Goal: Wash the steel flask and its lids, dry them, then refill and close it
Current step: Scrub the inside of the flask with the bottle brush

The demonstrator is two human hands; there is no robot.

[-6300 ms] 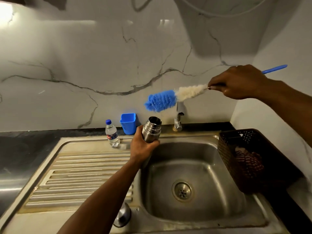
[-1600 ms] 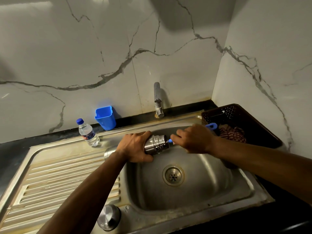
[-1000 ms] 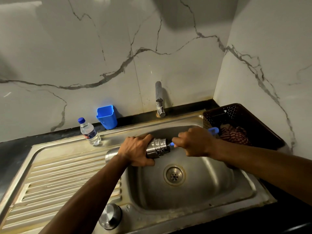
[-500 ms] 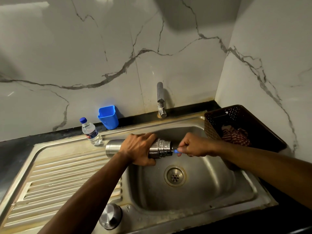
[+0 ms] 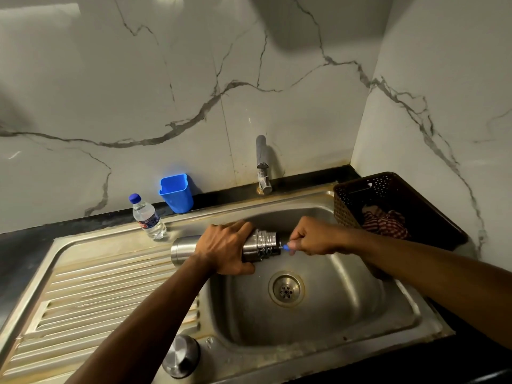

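Observation:
My left hand (image 5: 225, 249) grips the steel flask (image 5: 260, 243), which lies horizontally over the left side of the sink basin (image 5: 346, 309), mouth pointing right. My right hand (image 5: 311, 236) pinches the blue handle of the bottle brush (image 5: 285, 247) right at the flask's mouth; the brush head is hidden inside the flask. A steel lid (image 5: 181, 356) sits on the sink's front rim, beside the drainboard.
The tap (image 5: 261, 167) stands behind the basin, with no water visible. A small water bottle (image 5: 146, 216) and a blue plastic cup (image 5: 176, 193) stand at the back left. A dark basket (image 5: 399, 206) holding a striped cloth (image 5: 383, 223) sits at the right.
The brush has gone deeper into the flask, so almost no handle shows now. My right hand has closed in on the flask's mouth. The flask stays horizontal in my left hand.

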